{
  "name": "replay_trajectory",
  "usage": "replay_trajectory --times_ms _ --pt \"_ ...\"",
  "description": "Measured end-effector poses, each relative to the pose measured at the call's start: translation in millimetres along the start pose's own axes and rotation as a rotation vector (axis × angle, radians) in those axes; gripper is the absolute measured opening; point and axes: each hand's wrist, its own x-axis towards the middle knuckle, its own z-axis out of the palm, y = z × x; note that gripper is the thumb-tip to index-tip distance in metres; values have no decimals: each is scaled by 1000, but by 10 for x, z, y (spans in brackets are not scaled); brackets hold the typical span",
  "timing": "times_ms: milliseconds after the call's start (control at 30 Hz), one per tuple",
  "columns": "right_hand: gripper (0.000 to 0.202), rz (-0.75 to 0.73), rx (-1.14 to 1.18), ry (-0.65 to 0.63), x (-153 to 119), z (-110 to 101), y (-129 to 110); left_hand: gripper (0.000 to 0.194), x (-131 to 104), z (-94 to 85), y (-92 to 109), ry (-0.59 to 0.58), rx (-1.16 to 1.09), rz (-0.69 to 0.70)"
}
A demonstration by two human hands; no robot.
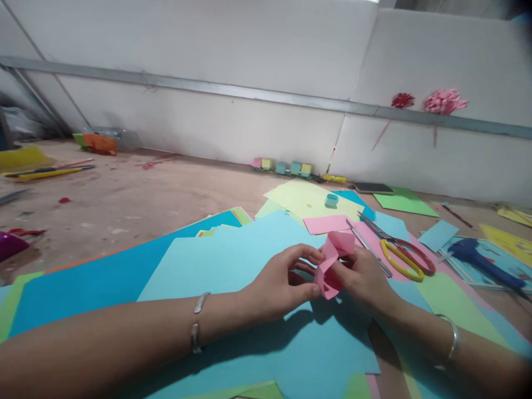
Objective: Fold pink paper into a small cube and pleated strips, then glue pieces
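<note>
A folded piece of pink paper is held between my two hands, above a light blue paper sheet. My left hand grips its left side, thumb below and fingers above. From the other side my right hand holds it, with a finger or thumb inside the fold. Just beyond my right hand lie scissors with yellow and red handles. A thin silver-coloured tool rests beside them, on pink paper. Some of my right fingers are hidden behind the folded paper.
A blue glue gun lies at the right. Small coloured paper blocks line the wall's foot. A small teal item sits on pale yellow paper. Two paper flowers stand on the wall rail. Pencils lie far left.
</note>
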Motion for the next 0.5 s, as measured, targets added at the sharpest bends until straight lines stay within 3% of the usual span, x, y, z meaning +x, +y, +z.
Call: replay_trajectory --times_ms 100,233,367,500 --pt "14 -38 29 11 -11 15 9 33 13 -2 -36 57 18 2" --pt "14 4 92 40 -23 17 -2 32 -12 -2 -11 31 15 86" --pt "11 56 188 -60 -25 0 -43 37 -52 7 31 0 127 165" --pt "6 -6 233 -117 -24 -5 -57 31 -46 12 26 63 166 151"
